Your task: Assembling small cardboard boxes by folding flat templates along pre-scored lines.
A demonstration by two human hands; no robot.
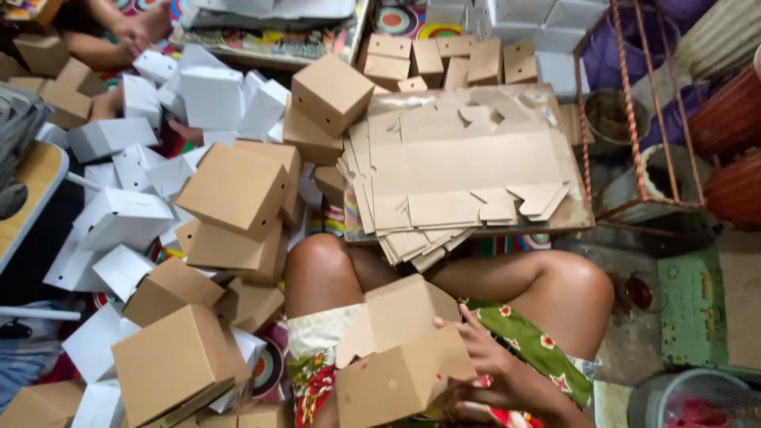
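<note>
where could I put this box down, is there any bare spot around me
Little bare room. The clearest patch is the grey floor right of your knee, between the small red glass and the grey bucket. The left is packed with folded brown boxes and white boxes; flat cardboard blanks fill the tray ahead.

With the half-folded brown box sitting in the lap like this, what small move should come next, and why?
Probably press the raised top flap down to close the brown box. The flap stands open and tilted, while the right hand grips the box's right edge, steadying it. The left hand is not visible. Finished boxes piled to the left all have closed tops.
</note>
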